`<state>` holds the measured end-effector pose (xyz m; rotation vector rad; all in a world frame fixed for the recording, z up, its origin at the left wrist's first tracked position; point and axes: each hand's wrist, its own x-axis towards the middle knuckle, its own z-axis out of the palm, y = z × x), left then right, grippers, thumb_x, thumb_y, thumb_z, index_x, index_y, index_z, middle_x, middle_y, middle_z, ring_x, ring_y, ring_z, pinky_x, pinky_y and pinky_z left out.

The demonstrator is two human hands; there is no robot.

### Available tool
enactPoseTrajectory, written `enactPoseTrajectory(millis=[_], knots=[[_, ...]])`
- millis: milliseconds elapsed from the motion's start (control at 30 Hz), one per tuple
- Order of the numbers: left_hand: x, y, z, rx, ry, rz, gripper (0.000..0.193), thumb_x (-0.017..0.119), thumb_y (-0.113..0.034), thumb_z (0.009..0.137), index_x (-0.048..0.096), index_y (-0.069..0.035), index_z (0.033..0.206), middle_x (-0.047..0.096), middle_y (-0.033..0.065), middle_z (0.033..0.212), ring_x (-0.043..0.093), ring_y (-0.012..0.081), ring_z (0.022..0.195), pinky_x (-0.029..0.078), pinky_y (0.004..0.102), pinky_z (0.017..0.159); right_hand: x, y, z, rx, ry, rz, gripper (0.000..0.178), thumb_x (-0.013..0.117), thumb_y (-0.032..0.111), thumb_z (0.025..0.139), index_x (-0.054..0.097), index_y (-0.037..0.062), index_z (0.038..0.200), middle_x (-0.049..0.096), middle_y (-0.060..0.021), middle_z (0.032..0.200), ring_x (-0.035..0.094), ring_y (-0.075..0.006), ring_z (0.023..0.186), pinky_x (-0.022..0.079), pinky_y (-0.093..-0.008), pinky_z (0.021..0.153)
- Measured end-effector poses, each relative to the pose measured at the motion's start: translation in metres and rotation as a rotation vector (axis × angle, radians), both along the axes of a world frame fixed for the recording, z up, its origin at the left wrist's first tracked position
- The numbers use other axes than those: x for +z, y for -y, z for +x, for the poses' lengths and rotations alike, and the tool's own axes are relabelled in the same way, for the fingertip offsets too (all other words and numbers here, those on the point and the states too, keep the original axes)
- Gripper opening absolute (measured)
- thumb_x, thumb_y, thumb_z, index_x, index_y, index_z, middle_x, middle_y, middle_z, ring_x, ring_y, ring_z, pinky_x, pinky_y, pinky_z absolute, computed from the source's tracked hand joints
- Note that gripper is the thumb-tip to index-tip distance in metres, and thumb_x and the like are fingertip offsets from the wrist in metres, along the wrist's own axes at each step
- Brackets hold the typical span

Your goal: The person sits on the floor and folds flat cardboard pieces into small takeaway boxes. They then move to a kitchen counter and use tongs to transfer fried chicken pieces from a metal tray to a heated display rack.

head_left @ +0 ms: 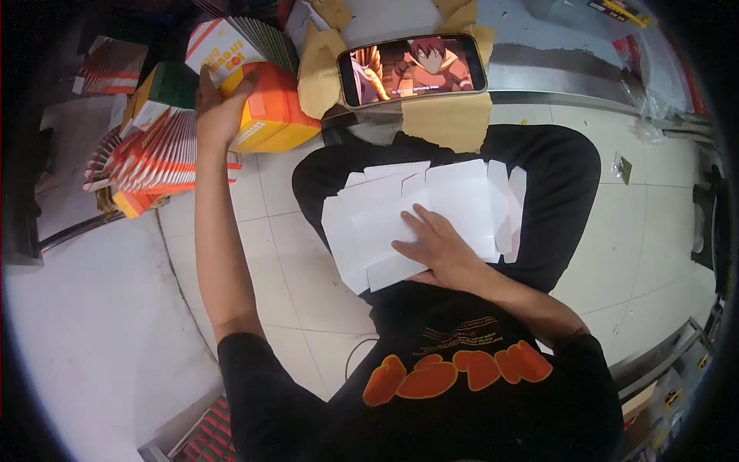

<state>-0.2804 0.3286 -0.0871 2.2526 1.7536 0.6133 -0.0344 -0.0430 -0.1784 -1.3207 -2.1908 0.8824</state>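
Note:
A few flat carton blanks (377, 223), white side up with cut flaps, lie across my lap. On top of them my right hand (435, 239) rests flat, its fingers spread. My left hand (219, 112) reaches out to the far left with thumb and fingers apart. It touches the near end of a stack of flattened printed cartons (231, 48), white with orange and yellow. Just right of that hand sits an orange and yellow carton bundle (281, 112). What lies under the left palm is hidden.
A phone (413, 71) playing a cartoon is propped on torn brown cardboard (450, 123) beyond my knees. More fanned orange-and-white cartons (165, 154) and a green carton (171, 85) stand at the left. Clear plastic wrap (650, 115) lies at the far right.

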Motion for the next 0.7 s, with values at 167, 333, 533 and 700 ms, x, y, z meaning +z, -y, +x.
enactPoseTrajectory(millis=[167,333,533,700], knots=[[0.004,-0.004,-0.009,-0.066,0.060,-0.047,0.111,0.074,-0.059,0.070,0.028,0.006,0.147,0.040,0.0307,0.144,0.040,0.0401,0.134,0.033,0.0398,0.110,-0.005,0.008,-0.010,-0.035,-0.163,0.169,0.041,0.068,0.022,0.082,0.062,0.0095,0.121,0.045,-0.0221,0.138,0.040,-0.0387,0.132,0.034,-0.0503,0.109],[0.024,0.037,0.015,0.009,-0.156,0.175,0.097,0.073,-0.048,0.078,0.030,0.009,0.143,0.045,0.0321,0.136,0.039,0.0411,0.133,0.035,0.0404,0.108,-0.018,0.019,-0.023,0.008,-0.138,0.163,0.030,0.062,0.014,0.084,0.063,0.0019,0.111,0.052,-0.0157,0.127,0.048,-0.0316,0.125,0.039,-0.0429,0.106],[0.036,0.125,0.045,0.020,0.140,0.646,0.063,0.060,-0.026,0.094,0.034,0.010,0.138,0.041,0.0289,0.136,0.039,0.0421,0.129,0.028,0.0469,0.109,-0.010,0.010,-0.010,0.027,-0.144,0.169,0.029,0.065,0.013,0.081,0.061,-0.0003,0.106,0.058,-0.0139,0.116,0.056,-0.0288,0.114,0.047,-0.0394,0.097],[-0.014,0.223,0.032,0.021,0.357,0.500,0.053,0.052,-0.015,0.096,0.033,0.008,0.140,0.040,0.0227,0.140,0.039,0.0352,0.132,0.027,0.0444,0.112,0.002,0.005,-0.009,-0.016,-0.103,0.113,0.026,0.063,0.008,0.079,0.061,-0.0013,0.103,0.063,-0.0135,0.097,0.063,-0.0283,0.099,0.052,-0.0390,0.085]])
